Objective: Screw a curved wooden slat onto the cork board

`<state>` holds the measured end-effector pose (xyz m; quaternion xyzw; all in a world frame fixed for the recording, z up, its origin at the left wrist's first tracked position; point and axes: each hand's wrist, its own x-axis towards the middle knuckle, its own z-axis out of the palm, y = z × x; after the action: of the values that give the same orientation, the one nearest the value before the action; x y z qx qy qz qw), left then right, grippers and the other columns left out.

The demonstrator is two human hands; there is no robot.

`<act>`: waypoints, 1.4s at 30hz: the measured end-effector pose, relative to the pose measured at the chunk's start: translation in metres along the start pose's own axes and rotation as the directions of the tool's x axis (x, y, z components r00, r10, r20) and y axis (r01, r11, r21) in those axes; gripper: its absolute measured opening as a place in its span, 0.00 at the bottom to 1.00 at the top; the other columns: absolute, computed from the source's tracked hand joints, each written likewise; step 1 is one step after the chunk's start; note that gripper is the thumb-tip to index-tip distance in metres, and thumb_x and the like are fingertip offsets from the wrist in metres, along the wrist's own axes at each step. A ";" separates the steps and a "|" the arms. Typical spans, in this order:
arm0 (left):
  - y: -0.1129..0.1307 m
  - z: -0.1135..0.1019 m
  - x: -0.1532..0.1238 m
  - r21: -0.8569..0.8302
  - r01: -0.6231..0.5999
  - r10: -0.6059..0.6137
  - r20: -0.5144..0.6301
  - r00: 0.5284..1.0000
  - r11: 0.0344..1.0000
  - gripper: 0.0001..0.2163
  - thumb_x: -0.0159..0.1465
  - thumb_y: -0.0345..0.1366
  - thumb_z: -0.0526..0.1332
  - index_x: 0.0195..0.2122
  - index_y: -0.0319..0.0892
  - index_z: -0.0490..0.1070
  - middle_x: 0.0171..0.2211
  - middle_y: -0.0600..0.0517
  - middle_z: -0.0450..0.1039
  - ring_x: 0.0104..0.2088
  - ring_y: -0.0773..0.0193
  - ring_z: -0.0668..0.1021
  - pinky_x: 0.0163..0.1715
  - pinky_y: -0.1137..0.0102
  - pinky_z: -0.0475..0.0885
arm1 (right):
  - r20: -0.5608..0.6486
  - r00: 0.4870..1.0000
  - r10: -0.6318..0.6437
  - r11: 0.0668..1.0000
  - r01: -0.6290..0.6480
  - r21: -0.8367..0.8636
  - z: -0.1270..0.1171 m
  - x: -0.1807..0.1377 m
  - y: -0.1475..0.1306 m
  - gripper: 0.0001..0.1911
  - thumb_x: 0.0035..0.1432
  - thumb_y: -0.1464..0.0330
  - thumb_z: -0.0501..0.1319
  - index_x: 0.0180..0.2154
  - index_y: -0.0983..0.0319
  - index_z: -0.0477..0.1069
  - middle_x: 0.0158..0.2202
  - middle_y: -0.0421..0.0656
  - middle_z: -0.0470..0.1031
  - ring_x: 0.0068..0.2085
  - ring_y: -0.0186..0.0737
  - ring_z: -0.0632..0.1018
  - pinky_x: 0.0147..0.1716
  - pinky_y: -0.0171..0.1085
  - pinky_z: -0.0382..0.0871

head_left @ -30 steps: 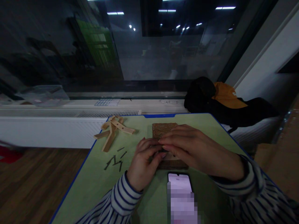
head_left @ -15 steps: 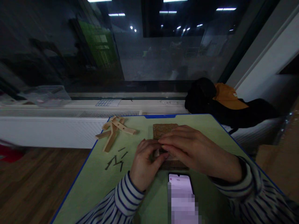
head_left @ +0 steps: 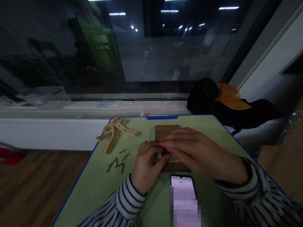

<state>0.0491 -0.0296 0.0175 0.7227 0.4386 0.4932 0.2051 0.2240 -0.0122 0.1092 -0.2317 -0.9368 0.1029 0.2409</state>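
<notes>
My left hand is closed, thumb and fingers curled round something at the near left side of a brown, rough-surfaced block. My right hand arches over the same block from the right, its fingers pressed together and its fingertips meeting those of the left. A small pale piece shows between the hands, but the fingers hide most of it, so its kind stays unclear. The block lies on the green table and is largely covered by the hands.
Several thin dark screws or nails lie left of my left hand. Curved light-wood pieces with holes sit at the far left corner. A phone lies in front of the block. Dark clothing and an orange cap rest beyond the right side.
The fingertips of my right hand have shifted slightly to the left over the block. My left hand stays almost in place.
</notes>
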 end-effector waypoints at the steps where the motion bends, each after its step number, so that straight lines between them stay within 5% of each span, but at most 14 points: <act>1: 0.000 0.000 0.000 0.000 0.001 -0.001 0.003 1.000 1.000 0.03 0.56 0.31 0.64 0.31 0.41 0.71 0.33 0.51 0.74 0.38 0.60 0.74 0.44 0.61 0.66 | 0.005 1.000 0.002 1.000 -0.002 0.003 0.000 0.000 0.000 0.09 0.62 0.72 0.54 0.43 0.62 0.69 0.44 0.41 0.74 0.48 0.33 0.70 0.52 0.36 0.58; 13: -0.003 -0.002 -0.001 0.010 -0.027 0.025 0.103 0.994 1.000 0.06 0.59 0.31 0.61 0.38 0.43 0.74 0.40 0.48 0.73 0.44 0.59 0.72 0.45 0.61 0.66 | 0.004 0.998 0.064 0.996 -0.064 -0.062 -0.001 0.003 0.001 0.09 0.62 0.70 0.54 0.41 0.64 0.70 0.39 0.42 0.74 0.42 0.36 0.71 0.45 0.38 0.61; 18: -0.003 0.000 -0.001 0.008 -0.020 0.020 0.049 0.999 1.000 0.07 0.57 0.32 0.63 0.37 0.42 0.73 0.39 0.48 0.74 0.42 0.58 0.73 0.45 0.61 0.67 | 0.012 0.997 0.076 0.995 -0.075 -0.066 0.000 0.004 0.001 0.08 0.61 0.70 0.55 0.41 0.63 0.70 0.39 0.42 0.74 0.42 0.36 0.71 0.45 0.38 0.62; 28: 0.001 -0.002 0.000 0.001 -0.010 0.010 0.009 1.000 1.000 0.03 0.56 0.31 0.64 0.32 0.41 0.73 0.35 0.49 0.75 0.40 0.59 0.74 0.44 0.60 0.67 | 0.013 1.000 0.019 1.000 -0.019 -0.019 -0.002 0.001 0.001 0.13 0.62 0.71 0.53 0.48 0.63 0.67 0.49 0.44 0.71 0.51 0.36 0.68 0.53 0.38 0.58; 42: 0.000 -0.004 -0.001 0.015 -0.005 0.003 0.121 0.993 1.000 0.06 0.60 0.31 0.61 0.38 0.43 0.75 0.38 0.48 0.74 0.43 0.58 0.72 0.46 0.59 0.65 | 0.020 1.000 0.019 0.998 -0.018 -0.065 -0.003 0.002 -0.001 0.08 0.62 0.72 0.52 0.38 0.62 0.71 0.42 0.44 0.74 0.44 0.38 0.71 0.46 0.40 0.62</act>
<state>0.0454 -0.0312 0.0192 0.7537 0.4277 0.4455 0.2249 0.2232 -0.0124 0.1126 -0.2471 -0.9399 0.0773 0.2227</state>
